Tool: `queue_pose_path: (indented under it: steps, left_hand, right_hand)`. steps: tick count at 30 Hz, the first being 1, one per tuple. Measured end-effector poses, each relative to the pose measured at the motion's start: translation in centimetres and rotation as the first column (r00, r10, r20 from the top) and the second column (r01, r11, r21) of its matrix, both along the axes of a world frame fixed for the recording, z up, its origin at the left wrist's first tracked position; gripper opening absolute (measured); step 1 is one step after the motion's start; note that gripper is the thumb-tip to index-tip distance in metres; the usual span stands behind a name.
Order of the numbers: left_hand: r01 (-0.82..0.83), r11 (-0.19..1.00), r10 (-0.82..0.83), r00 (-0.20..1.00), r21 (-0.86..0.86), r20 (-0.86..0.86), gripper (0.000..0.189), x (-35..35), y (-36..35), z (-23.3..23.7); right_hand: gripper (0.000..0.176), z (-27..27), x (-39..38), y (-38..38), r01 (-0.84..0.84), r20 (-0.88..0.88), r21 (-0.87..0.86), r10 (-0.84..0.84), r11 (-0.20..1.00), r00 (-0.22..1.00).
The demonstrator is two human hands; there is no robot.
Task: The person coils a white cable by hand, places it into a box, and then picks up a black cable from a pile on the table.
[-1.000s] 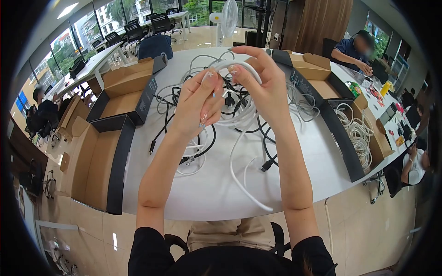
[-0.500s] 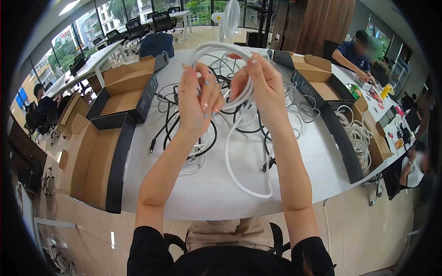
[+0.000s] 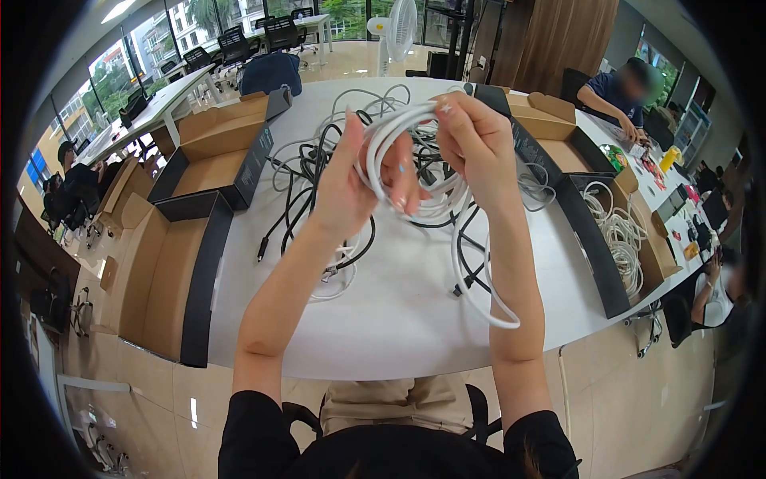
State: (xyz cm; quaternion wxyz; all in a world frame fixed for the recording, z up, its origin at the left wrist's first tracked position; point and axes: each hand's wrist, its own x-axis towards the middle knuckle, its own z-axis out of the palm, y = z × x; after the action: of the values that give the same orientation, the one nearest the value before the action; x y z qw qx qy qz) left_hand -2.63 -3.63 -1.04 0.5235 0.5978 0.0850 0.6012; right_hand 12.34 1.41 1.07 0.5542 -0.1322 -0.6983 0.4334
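Note:
A coiled white cable (image 3: 375,152) hangs between my two hands above the table. My left hand (image 3: 359,176) has its fingers curled through the coil, with the thumb pointing up. The top of the loops is pinched between thumb and fingers of my right hand (image 3: 476,144). One loose loop of white cable (image 3: 463,279) droops below, passing by my right forearm. Beneath and behind my hands lies a tangle of black cables (image 3: 307,172) along with grey and white ones.
Two open cardboard boxes (image 3: 209,279) stand on the left of the white table (image 3: 383,335). On the right are an open box (image 3: 550,148) and another holding coiled white cables (image 3: 618,239). A person (image 3: 618,92) sits at the back right; a fan (image 3: 396,36) stands behind.
The coil has tilted and lies lower in my left hand. My right hand has shifted slightly right. The hanging loop has swung right, toward my right forearm.

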Motion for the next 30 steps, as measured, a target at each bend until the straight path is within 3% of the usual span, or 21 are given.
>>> queue_pose_path:
  steps: [1,4,5,8,12,18,24,27,30]
  left_hand:
    - [-0.009,0.996,0.006,1.000,-0.087,-0.029,0.056,-0.6,0.0,0.4]
    - [0.044,0.997,-0.057,0.965,-0.056,-0.256,0.056,-2.5,0.2,1.1]
    - [0.003,1.000,-0.001,0.951,0.004,-0.308,0.049,-2.2,-0.2,1.2]
    - [0.090,0.990,-0.107,0.982,-0.112,-0.156,0.043,-1.9,0.0,1.1]
    - [0.048,0.990,-0.056,0.997,-0.130,-0.057,0.041,-0.8,-0.2,0.5]
    - [-0.046,0.996,0.047,0.999,-0.081,0.012,0.036,-0.3,0.2,0.4]
    - [-0.011,0.992,0.006,0.999,-0.124,-0.045,0.039,-0.7,0.4,-0.2]
    - [-0.036,0.992,0.028,0.997,-0.123,-0.066,0.039,-0.8,0.0,0.0]
    - [-0.055,0.986,0.058,0.998,-0.157,0.014,0.039,-0.5,-0.2,0.1]
  right_hand:
    - [0.027,0.2,0.1,-0.3,0.028,0.052,0.026,-0.029,0.999,0.998]
    - [0.024,0.7,0.4,-0.8,0.079,0.160,0.128,-0.099,0.989,0.982]
    - [0.023,0.7,0.4,-0.8,0.078,0.167,0.170,-0.107,0.982,0.980]
    - [0.021,0.4,0.0,-0.7,0.130,0.102,0.213,-0.155,0.968,0.983]
    - [0.017,0.6,-0.6,-1.2,0.247,0.013,0.161,-0.253,0.956,0.968]
    - [0.017,0.0,-1.8,-0.9,0.288,-0.145,0.205,-0.262,0.935,0.954]
    - [0.024,0.5,-1.2,-2.1,0.215,-0.071,0.024,-0.213,0.976,0.975]
    - [0.026,0.4,-0.8,-1.4,0.033,-0.090,-0.085,-0.040,0.996,0.995]
    - [0.028,0.6,-1.2,-1.6,0.045,-0.148,0.011,-0.043,0.999,0.988]
